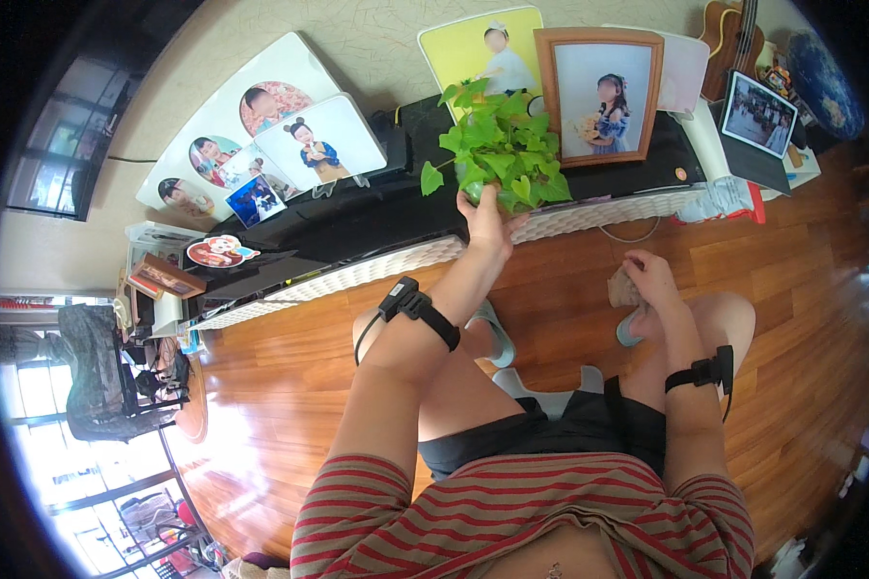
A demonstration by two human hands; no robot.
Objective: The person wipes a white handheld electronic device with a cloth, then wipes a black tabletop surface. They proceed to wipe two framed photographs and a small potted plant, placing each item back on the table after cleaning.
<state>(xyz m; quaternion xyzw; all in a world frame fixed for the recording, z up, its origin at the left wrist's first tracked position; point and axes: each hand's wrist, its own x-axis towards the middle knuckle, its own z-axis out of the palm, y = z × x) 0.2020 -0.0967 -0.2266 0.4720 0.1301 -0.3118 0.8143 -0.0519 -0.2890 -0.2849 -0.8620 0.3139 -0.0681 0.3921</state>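
My left hand (489, 224) reaches forward to the front edge of the black cabinet top. Its fingers are closed round the base of a leafy green potted plant (500, 145), whose container is mostly hidden by leaves and fingers. My right hand (652, 278) hangs lower, over the floor by my knee. Between its fingers is a beige cloth (623, 288), crumpled and hanging down. Right behind the plant stand a yellow-backed photo panel (444, 48) and a wood-framed portrait (652, 96).
The long black cabinet (289, 232) holds several photo panels (328, 145) to the left. A small tablet-like photo display (758, 114), a ukulele-like instrument (729, 43) and a globe (825, 82) stand at the right. A grey stool (555, 391) is beneath me on the wooden floor (569, 328).
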